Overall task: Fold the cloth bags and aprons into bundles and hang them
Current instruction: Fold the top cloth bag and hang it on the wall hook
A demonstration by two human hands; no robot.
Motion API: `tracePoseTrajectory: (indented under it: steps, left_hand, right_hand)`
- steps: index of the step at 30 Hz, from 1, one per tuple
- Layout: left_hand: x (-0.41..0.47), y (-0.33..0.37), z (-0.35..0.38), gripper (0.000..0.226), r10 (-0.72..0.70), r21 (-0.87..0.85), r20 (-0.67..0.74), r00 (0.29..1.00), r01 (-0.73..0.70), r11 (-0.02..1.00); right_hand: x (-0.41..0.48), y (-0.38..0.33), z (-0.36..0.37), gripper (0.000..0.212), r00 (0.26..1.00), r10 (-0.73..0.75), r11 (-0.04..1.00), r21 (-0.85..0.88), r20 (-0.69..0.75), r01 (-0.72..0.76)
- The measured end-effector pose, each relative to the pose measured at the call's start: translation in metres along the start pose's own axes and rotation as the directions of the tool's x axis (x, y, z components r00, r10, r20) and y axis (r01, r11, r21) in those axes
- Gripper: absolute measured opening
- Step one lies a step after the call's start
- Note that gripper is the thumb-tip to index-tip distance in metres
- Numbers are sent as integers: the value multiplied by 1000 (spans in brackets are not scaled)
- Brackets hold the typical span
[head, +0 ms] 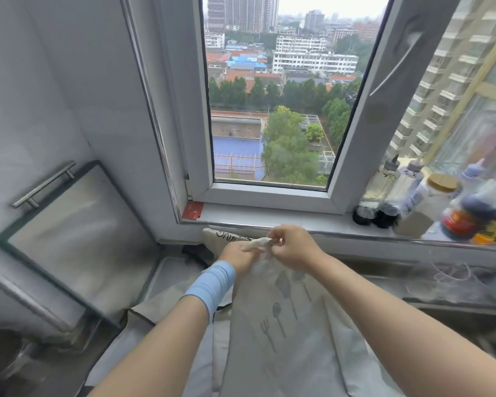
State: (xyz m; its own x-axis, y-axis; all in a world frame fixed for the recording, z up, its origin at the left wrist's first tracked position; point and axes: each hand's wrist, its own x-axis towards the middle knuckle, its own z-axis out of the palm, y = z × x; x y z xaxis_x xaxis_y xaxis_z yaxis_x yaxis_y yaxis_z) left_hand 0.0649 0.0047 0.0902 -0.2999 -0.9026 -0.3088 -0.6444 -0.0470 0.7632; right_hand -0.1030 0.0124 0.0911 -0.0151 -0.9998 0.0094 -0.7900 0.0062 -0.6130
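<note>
The left grip (235, 257), wearing a blue band at the wrist, and the right grip (294, 247) are both pinching a rolled white strap (257, 243) just below the windowsill (269, 216); the pale apron (284, 325), printed with utensils, is lying from the hands down over the counter (175, 272); a lettered cloth bag (226, 234) is lying just behind.

left arm: in from 7 o'clock, blue wrist band (212, 285) | left hand (234, 257): fingers curled, gripping white strap (257, 243) | right arm: in from 4 o'clock | right hand (292, 247): at left hand's 2 o'clock, pinching strap's end
</note>
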Motion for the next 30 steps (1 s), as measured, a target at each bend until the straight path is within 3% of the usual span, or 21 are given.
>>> tracePoseTrajectory:
  steps: [3,5,7,9,10,11,14,15,17,19,20,22,24,26,28,30]
  left_hand:
    - [3,10,-10,15,45,-224,65,997,-29,974]
    - [1,13,-17,19,86,-322,163,983,-29,946]
    - [0,15,-26,33,89,-378,220,972,1,926]
    - [2,19,-35,22,112,-436,258,960,13,900]
    - [2,19,-39,19,116,-453,274,955,22,891]
    - [0,23,-43,26,115,-458,284,952,29,888]
    - [1,34,-51,34,77,-430,212,974,22,902]
    - [6,36,-53,30,63,-393,152,986,2,919]
    - [22,38,-58,16,24,-184,1,1000,-23,983]
    - [33,43,-66,11,-1,238,-90,996,22,971]
    - [38,48,-69,15,6,462,-141,990,61,885]
    - [48,62,-70,21,42,638,-254,966,135,758]
    - [66,74,-65,21,68,608,-337,939,162,777]
    - [88,81,-53,15,61,482,-425,903,169,860]
    - [104,78,-39,14,45,298,-532,846,138,945]
    - [108,71,-21,14,87,194,-563,822,29,981]
  right_hand:
    - [-2,19,-10,62,997,74,989,130,12,-75]
    - [-1,29,-15,71,972,224,942,242,73,-235]
    - [5,32,-22,66,886,386,786,411,256,-462]
    - [10,32,-30,29,770,469,672,390,434,-629]
    - [13,35,-33,20,728,464,662,349,504,-663]
    - [16,38,-35,30,699,423,677,312,577,-667]
    - [24,32,-45,41,583,128,678,358,802,-642]
    - [25,27,-49,39,588,56,668,407,807,-622]
    - [32,25,-57,26,725,37,669,522,687,-529]
    - [46,30,-65,19,904,160,735,564,395,-377]
    - [55,34,-72,15,949,227,757,573,221,-314]
    - [76,41,-88,13,939,340,734,638,-51,-231]
    - [92,43,-100,14,907,373,717,681,-195,-149]
    - [101,44,-103,18,921,302,787,610,-245,-95]
    - [104,48,-95,51,965,155,871,489,-211,-33]
    - [102,56,-77,88,987,41,967,253,-154,-1]
